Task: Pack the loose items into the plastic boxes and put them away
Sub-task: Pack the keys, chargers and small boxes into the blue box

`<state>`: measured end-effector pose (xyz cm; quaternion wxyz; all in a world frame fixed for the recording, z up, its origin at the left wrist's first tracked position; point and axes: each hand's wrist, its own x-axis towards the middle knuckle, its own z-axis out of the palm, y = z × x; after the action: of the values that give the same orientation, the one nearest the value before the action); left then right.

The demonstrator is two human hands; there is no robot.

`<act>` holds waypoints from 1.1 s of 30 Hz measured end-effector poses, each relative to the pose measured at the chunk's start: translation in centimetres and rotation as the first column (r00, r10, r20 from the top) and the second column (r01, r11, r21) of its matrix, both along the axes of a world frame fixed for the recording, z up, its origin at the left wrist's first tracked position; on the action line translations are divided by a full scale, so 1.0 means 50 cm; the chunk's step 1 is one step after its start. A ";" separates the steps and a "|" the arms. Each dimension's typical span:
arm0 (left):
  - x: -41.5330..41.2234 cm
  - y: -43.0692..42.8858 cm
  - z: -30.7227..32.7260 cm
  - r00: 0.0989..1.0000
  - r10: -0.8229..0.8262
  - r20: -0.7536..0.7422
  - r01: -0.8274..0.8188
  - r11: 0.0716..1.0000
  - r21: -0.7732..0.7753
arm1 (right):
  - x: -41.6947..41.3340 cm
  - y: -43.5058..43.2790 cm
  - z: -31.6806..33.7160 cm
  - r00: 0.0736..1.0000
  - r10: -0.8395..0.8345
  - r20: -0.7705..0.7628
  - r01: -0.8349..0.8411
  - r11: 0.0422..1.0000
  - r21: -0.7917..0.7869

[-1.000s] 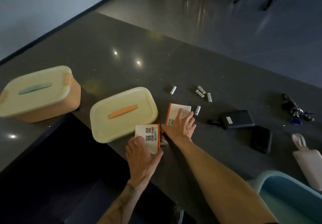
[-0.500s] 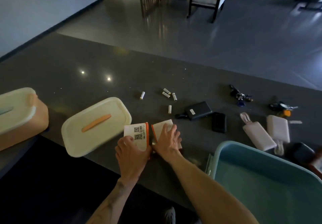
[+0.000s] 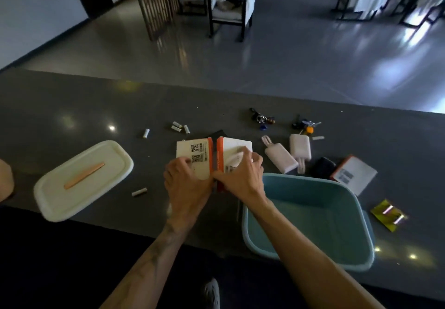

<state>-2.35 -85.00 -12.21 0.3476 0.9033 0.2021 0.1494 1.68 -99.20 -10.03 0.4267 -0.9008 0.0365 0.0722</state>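
Note:
My left hand (image 3: 186, 183) grips a white carton with QR codes and an orange edge (image 3: 196, 152). Right beside it, my right hand (image 3: 240, 176) grips a second white carton with an orange edge (image 3: 234, 147). Both cartons are lifted above the dark counter, side by side, just left of the open blue plastic box (image 3: 310, 222). The blue box looks empty. A cream lid with an orange handle (image 3: 81, 181) lies on the counter to the left. A third white and orange carton (image 3: 354, 175) lies behind the blue box.
Several small batteries (image 3: 179, 127) lie at the back, one battery (image 3: 139, 192) near the lid. Two pale power banks (image 3: 280, 157) (image 3: 299, 149), a black pouch (image 3: 322, 166), two key bunches (image 3: 261, 118) (image 3: 304, 125) and a yellow packet (image 3: 387, 214) lie to the right. Chairs stand beyond the counter.
Both hands have lifted the two cartons off the counter and carried them right, towards the blue box. My view has swung right; the orange box on the left has nearly left the frame.

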 end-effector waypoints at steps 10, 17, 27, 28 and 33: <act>-0.074 -0.279 0.023 0.979 -0.203 0.022 0.197 0.968 0.153 | -0.118 -0.315 -0.014 0.975 -0.210 -0.076 0.198 0.971 -0.136; -0.112 -0.352 -0.032 0.928 -0.300 -0.220 0.338 0.928 0.159 | -0.142 -0.383 -0.101 0.937 -0.219 -0.272 0.141 0.949 -0.281; -0.058 -0.256 -0.090 0.880 -0.205 -0.428 0.323 0.920 0.223 | -0.087 -0.268 -0.202 0.904 -0.185 -0.385 0.101 0.968 -0.229; -0.052 -0.243 -0.097 0.870 -0.206 -0.448 0.327 0.921 0.212 | -0.082 -0.255 -0.208 0.903 -0.183 -0.388 0.102 0.970 -0.218; -0.016 -0.211 -0.125 0.822 -0.247 -0.514 0.376 0.912 0.163 | -0.063 -0.217 -0.237 0.936 -0.151 -0.318 0.116 0.985 -0.124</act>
<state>-3.15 -95.55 -18.43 0.1860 0.9696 0.1097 -0.1149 -1.47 -110.05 -21.87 0.3715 -0.8928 0.1712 0.1888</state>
